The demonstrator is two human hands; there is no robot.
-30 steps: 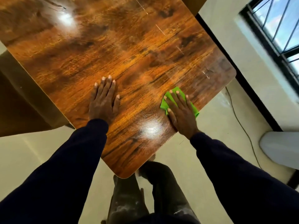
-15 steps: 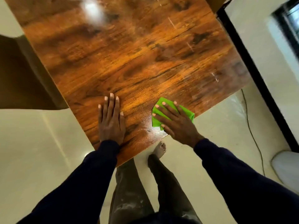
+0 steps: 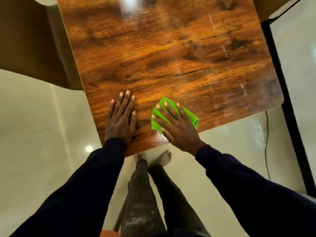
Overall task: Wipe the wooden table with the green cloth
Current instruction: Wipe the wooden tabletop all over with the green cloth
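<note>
Underfoot, glossy cream floor (image 3: 34, 134) mirroring a light spot (image 3: 89, 148); on the right, thin cable (image 3: 265, 151) beside black frame (image 3: 290, 117); on the left, brown board (image 3: 30, 40).

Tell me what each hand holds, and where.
Nothing is gripped. The right hand presses flat on the green cloth's middle; the left hand rests flat on the wooden table.

A: Describe the tabletop (image 3: 171, 57).
B: Glossy wood grain, orange-brown with dark streaks and rounded corners. A few short pale marks lie toward its right side, and a bright reflection shows at the far end.
A: Where is the green cloth (image 3: 189, 115)?
B: Folded and flat on the tabletop, close to the near edge. The right hand (image 3: 176, 127) presses on it with spread fingers and partly covers it.
</note>
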